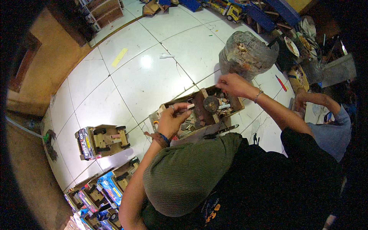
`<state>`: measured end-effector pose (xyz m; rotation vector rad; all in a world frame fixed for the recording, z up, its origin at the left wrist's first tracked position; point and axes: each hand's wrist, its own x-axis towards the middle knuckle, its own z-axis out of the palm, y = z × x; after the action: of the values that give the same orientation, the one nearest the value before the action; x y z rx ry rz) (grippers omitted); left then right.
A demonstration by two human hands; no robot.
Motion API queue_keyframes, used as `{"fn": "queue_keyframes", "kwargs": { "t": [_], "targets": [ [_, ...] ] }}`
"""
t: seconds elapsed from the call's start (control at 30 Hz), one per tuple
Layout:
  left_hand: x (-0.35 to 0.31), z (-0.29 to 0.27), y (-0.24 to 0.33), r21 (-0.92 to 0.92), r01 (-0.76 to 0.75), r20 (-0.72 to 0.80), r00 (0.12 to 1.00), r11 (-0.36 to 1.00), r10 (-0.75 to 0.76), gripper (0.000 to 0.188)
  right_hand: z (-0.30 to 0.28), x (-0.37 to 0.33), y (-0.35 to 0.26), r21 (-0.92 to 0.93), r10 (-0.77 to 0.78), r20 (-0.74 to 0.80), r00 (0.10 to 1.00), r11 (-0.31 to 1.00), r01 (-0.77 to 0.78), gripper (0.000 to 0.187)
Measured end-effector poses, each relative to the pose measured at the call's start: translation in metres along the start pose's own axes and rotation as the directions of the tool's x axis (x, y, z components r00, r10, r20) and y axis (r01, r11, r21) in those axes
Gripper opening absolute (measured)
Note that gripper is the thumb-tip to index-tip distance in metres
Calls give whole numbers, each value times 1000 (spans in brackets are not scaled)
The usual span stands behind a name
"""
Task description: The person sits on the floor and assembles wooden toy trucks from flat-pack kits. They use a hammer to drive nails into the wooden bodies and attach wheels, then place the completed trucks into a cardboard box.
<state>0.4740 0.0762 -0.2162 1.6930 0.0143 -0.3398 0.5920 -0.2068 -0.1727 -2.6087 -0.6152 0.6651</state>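
Note:
My left hand is closed in a pinch on a small pale wooden block, above the left part of a low wooden box. Small wood offcuts lie inside the box, which a crosspiece divides. A round dark piece sits near its middle, beside a whitish tube-like piece. At the box's far right edge is my right hand, fingers drawn together close to a large grey sack. Whatever those fingers hold, if anything, is too small to make out.
A wooden toy truck lies on its side at left; several more are packed at lower left. Another person's hand shows at right, near a red-handled tool. A yellow strip and white tube lie on the tiles.

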Motion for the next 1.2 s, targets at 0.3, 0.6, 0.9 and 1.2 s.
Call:
{"fn": "queue_keyframes", "kwargs": {
  "t": [0.3,0.6,0.9,1.2],
  "targets": [
    [-9,2,2,242,161,232,948,957,-218,30,129,6,91,-573,107,261,959,817,64,19],
    [-9,5,-20,291,171,278,926,941,-254,38,98,-6,72,-380,153,-53,987,911,-162,48],
    [-11,7,-41,364,52,268,950,930,-158,33,87,-4,46,-451,172,228,959,891,-52,24],
    [-18,3,-46,401,151,219,942,904,-254,47,89,-3,68,-371,148,89,985,923,-105,35]
  ]
}}
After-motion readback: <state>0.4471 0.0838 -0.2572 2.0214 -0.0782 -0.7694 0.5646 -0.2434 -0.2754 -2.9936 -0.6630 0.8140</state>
